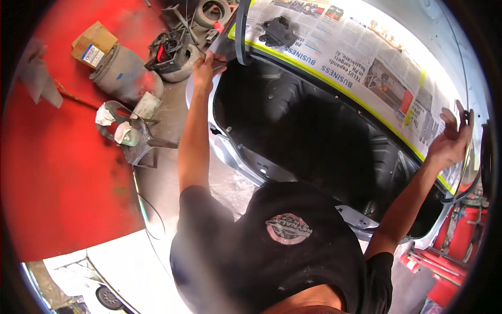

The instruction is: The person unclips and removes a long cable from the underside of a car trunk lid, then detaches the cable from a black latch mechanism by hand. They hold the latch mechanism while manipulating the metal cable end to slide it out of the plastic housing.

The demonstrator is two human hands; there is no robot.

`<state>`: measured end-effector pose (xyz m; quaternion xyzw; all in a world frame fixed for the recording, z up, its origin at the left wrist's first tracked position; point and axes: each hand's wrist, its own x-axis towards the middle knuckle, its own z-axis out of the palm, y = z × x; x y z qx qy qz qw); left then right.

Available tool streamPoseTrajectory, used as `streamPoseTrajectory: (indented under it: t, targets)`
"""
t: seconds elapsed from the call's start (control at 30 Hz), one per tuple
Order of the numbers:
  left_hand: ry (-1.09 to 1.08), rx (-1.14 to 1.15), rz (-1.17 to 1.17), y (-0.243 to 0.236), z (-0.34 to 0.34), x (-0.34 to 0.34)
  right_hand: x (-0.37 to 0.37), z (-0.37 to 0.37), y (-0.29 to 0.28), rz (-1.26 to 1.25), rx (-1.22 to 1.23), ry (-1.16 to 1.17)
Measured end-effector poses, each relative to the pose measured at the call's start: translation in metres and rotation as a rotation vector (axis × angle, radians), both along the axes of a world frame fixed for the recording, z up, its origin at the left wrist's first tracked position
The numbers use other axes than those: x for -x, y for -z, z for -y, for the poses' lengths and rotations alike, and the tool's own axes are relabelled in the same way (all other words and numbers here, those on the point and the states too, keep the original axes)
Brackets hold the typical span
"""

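Note:
An open car trunk (pixel 314 131) with a dark interior lies in front of me. My left hand (pixel 205 69) is at its left edge, beside the dark curved hinge arm (pixel 241 36). Its fingers are pinched together, and what they hold is too small to make out. On the far right my right hand (pixel 453 137) is raised, with its fingers closed around a thin dark strip (pixel 465 83) that runs along the car's side. Newspaper sheets (pixel 334 49), edged with yellow masking tape (pixel 366 112), cover the panel beyond the trunk. A small black part (pixel 277 32) rests on the paper.
To the left are a grey drum (pixel 125 73) with a cardboard box (pixel 94 44) on it, and a dark chair (pixel 141 141) holding tubs. A tire (pixel 212 11) lies at the back. Red metal equipment (pixel 444 267) stands at the lower right.

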<state>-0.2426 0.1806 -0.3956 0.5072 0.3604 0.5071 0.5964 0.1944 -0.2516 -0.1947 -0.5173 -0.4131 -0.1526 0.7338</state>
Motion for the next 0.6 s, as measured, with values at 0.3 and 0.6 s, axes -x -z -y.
streamPoseTrajectory:
  t: [0.3, 0.6]
  targets:
    - [0.07, -0.068, -0.023, 0.005, 0.044, 0.005, 0.024, 0.003, -0.045, 0.015, 0.085, 0.106]
    - [0.057, -0.276, -0.045, -0.012, 0.055, -0.003, 0.03, 0.009, -0.052, 0.019, 0.077, 0.093]
